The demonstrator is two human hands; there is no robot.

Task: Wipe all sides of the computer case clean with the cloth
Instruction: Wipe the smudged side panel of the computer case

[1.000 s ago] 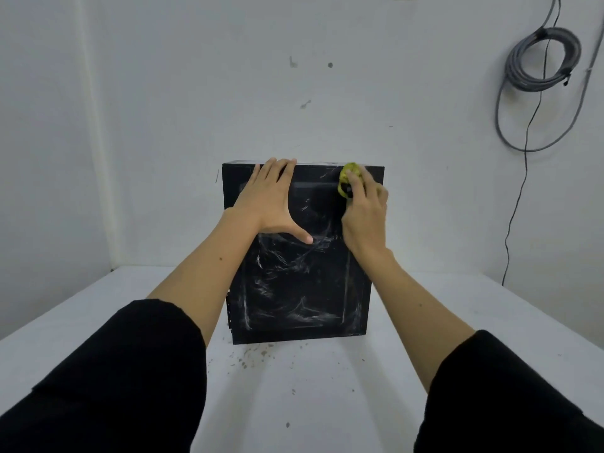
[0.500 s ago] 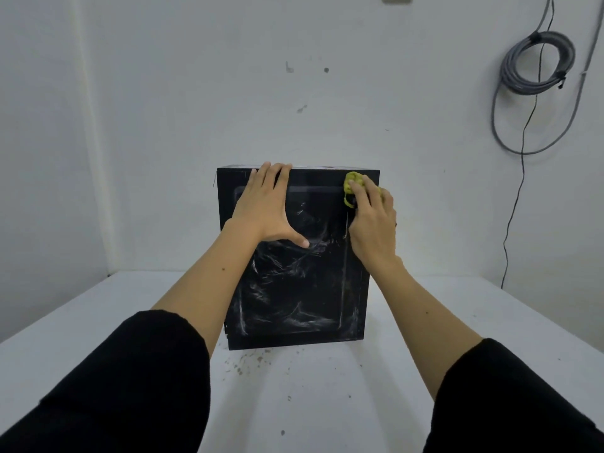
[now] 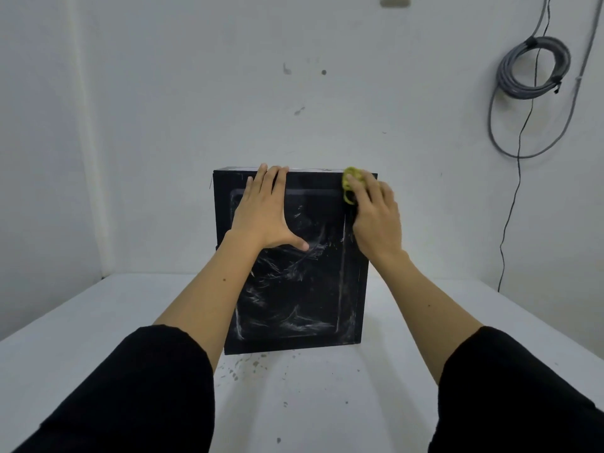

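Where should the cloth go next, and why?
Probably down the case's right side. The right hand presses the cloth at the top right corner, the left hand steadies the case, and pale smears remain lower on the panel.

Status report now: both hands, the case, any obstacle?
Left hand flat on computer case. Right hand presses cloth near top right corner. Smears remain. No obstacle.

White table [image 3: 98,328] lying in a corner formed by two pale, scuffed walls [image 3: 163,109]. Grey coiled cable [image 3: 532,68] hanging on the right wall, with a thin black wire [image 3: 510,223] trailing down behind the table. Dark crumbs [image 3: 242,367] scattering the tabletop.
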